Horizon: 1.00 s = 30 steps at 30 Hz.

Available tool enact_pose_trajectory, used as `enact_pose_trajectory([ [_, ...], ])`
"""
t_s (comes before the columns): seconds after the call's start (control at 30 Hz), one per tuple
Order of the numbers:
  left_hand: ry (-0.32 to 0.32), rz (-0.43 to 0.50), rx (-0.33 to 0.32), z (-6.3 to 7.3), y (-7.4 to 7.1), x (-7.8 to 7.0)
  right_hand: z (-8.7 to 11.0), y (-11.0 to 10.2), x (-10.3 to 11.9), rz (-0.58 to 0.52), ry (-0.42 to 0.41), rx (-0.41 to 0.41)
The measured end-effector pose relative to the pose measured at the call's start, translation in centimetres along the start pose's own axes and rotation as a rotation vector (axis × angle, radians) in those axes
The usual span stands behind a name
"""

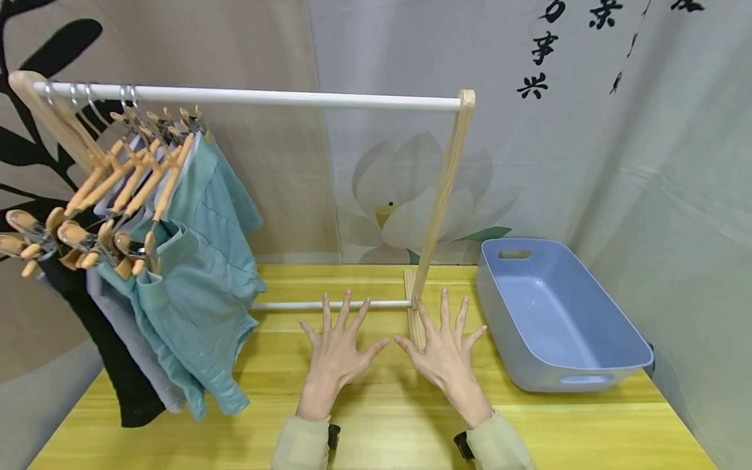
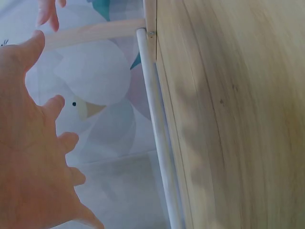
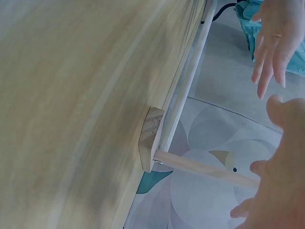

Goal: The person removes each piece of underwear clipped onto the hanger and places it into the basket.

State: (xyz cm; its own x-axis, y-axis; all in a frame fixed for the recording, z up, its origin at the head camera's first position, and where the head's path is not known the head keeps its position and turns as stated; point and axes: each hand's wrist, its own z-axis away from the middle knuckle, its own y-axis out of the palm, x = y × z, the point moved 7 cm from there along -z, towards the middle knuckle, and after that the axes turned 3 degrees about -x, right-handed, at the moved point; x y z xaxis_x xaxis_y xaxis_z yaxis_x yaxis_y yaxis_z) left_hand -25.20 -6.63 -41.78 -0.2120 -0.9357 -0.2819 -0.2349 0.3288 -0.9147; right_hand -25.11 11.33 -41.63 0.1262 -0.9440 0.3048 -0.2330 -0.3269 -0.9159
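Observation:
My left hand (image 1: 336,352) is held above the table with its fingers spread wide, palm down and holding nothing. Beside it my right hand (image 1: 445,356) is spread in the same way, near the foot of the garment rack (image 1: 442,189). The two thumbs point at each other with a small gap between them. In the left wrist view the left hand (image 2: 33,143) shows its spread fingers; the right wrist view has the right hand (image 3: 281,167) at its edge. Teal shorts (image 1: 202,294) and a teal shirt (image 1: 214,183) hang on wooden hangers (image 1: 170,173) at the rack's left.
A blue plastic basket (image 1: 564,307) stands on the table (image 1: 388,431) at the right. Black trousers (image 1: 111,346) and grey garments (image 1: 135,339) hang behind the teal ones. The rack's white top rail (image 1: 282,97) spans the back, with a printed curtain (image 1: 399,46) behind it.

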Motion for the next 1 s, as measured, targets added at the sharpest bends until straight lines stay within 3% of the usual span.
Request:
enact_pose_trajectory([
  [0.4, -0.002, -0.009, -0.018, 0.2, -0.4, 0.1, 0.3, 0.0, -0.2, -0.01, 0.002, 0.002],
  [0.47, 0.008, -0.007, -0.045, 0.2, -0.7, 0.1, 0.2, -0.1, -0.2, -0.028, -0.002, -0.016],
  [0.57, 0.043, -0.005, -0.164, 0.0, -1.9, -0.2, -0.2, -0.5, -0.3, -0.113, 0.008, -0.068],
  [0.73, 0.133, 0.061, -0.518, 0.2, -6.7, -1.0, -2.3, -2.0, -0.5, -0.379, 0.065, -0.162],
  [0.8, 0.152, 0.082, -0.627, 0.4, -8.7, -1.2, -3.5, -2.6, -0.5, -0.469, 0.072, -0.187],
  [1.0, 0.142, 0.086, -0.797, 0.7, -13.5, -1.1, -6.4, -4.0, 0.0, -0.627, -0.023, -0.246],
])
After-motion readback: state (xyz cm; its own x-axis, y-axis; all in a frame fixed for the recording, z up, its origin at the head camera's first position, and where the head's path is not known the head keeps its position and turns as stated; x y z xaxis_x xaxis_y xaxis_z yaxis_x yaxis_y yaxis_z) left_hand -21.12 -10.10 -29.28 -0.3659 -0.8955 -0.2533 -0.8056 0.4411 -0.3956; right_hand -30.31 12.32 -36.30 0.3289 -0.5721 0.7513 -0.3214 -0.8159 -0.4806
